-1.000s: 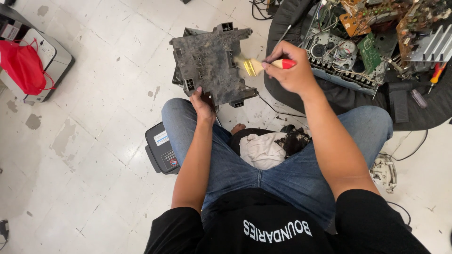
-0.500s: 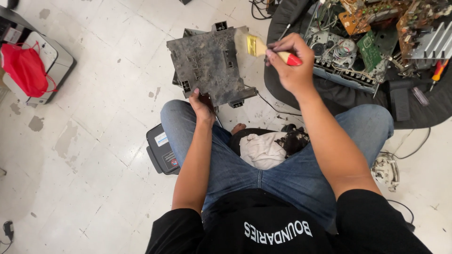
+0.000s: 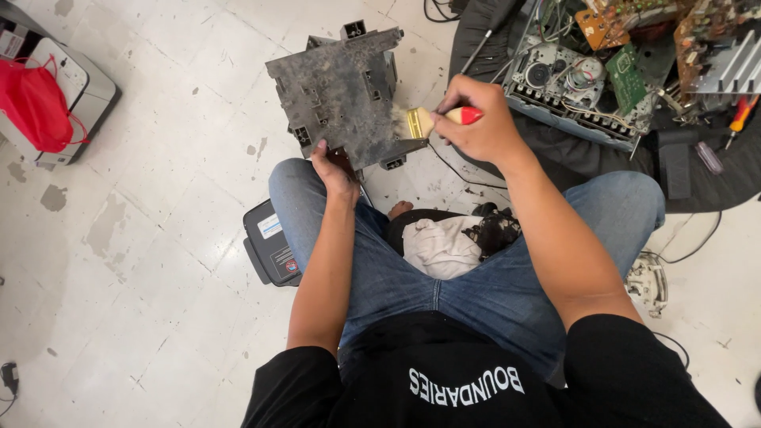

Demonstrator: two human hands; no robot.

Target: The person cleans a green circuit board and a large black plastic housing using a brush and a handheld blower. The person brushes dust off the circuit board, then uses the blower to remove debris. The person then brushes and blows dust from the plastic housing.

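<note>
Gripping a dusty metal chassis plate by its near edge, left hand pinching, right hand clenched around red-handled brush, bristles touching plate's right edge.

A white label and a small red-marked one sit on the black case.

i'm seeing my right hand covering most of the brush handle, so only its red end and pale bristles are showing. my left hand is hiding the lower corner of the dusty metal panel, and the panel is blocking the box behind it. the circuit boards are running off the top edge. the red bag is getting cut off at the left edge.
</note>
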